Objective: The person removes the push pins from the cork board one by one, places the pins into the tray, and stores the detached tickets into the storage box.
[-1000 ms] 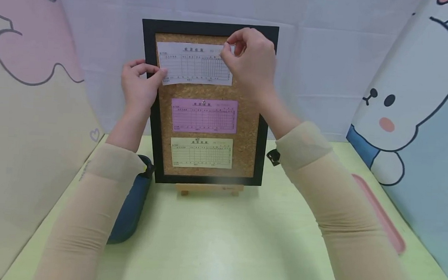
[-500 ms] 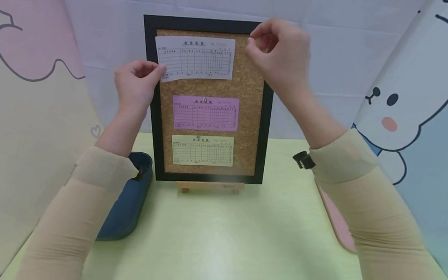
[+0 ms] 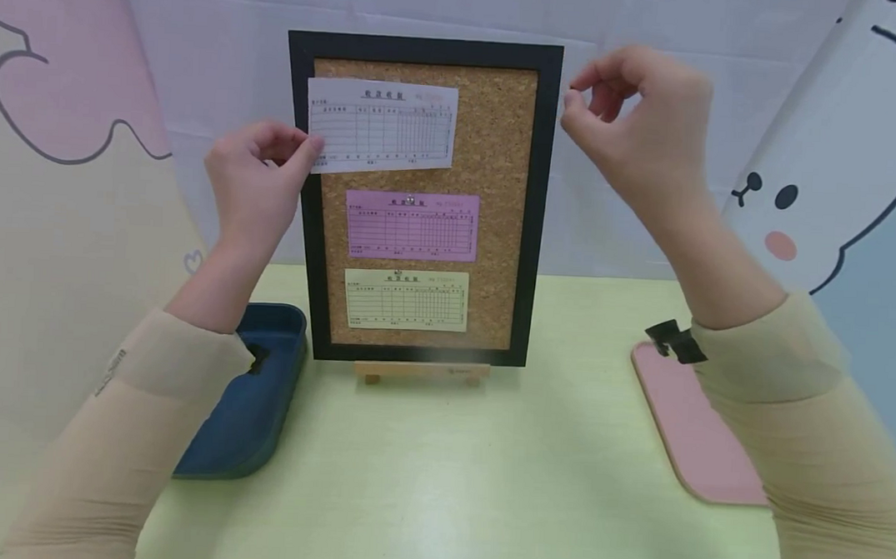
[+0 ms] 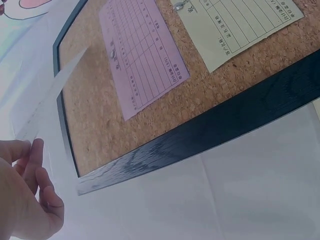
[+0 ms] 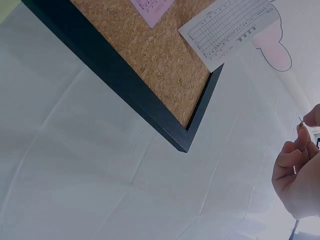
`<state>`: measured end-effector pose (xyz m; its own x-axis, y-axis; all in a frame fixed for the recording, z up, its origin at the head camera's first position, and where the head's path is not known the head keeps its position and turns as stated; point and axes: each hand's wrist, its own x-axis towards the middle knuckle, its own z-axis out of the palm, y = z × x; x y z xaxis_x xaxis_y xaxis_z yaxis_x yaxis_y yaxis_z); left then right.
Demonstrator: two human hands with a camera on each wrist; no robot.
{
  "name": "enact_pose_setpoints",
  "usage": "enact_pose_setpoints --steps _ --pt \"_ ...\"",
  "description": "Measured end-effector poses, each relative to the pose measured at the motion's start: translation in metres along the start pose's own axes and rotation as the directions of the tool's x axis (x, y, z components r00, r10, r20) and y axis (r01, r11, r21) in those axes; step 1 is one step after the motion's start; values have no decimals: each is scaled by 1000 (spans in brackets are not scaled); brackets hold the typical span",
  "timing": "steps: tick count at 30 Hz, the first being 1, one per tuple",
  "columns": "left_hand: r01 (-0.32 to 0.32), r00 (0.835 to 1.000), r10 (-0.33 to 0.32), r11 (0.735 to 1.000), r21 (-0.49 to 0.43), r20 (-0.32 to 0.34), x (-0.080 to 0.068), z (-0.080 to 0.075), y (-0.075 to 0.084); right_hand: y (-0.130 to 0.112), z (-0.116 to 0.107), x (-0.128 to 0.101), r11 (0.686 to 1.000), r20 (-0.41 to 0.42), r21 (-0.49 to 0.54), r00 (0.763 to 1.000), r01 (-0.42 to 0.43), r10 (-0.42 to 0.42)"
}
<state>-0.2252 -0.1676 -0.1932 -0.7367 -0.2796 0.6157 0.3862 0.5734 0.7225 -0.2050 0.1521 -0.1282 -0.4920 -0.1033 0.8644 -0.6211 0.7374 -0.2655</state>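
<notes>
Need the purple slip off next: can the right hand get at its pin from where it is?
Probably yes. The right hand hovers beside the board's frame, and nothing covers the purple slip or its pin. Its fingertips already pinch something small, though.

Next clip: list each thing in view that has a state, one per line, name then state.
white slip: unpinned, tilted, held at its left edge
pink slip: pinned to the board
yellow slip: pinned to the board
cork board: upright on a wooden stand
left hand: pinches the white slip
right hand: raised off the board, pinches a pin
blue tray: open, on the table
</notes>
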Motion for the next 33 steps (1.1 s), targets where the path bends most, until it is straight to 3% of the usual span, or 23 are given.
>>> enact_pose_setpoints --steps 5,10,15,33 --pt "-29 1000 29 999 26 2 -7 -9 4 7 -15 -7 999 -4 1 999 38 -38" --pt "-51 999 51 998 28 -6 -10 -20 3 13 -30 -16 999 28 -37 1000 15 -14" --pt "-16 1000 15 998 58 17 -14 -30 3 19 -43 -27 996 48 -86 998 33 -29" --pt "6 998 -12 997 81 66 -20 -63 -6 45 -86 -72 974 123 -221 992 40 -12"
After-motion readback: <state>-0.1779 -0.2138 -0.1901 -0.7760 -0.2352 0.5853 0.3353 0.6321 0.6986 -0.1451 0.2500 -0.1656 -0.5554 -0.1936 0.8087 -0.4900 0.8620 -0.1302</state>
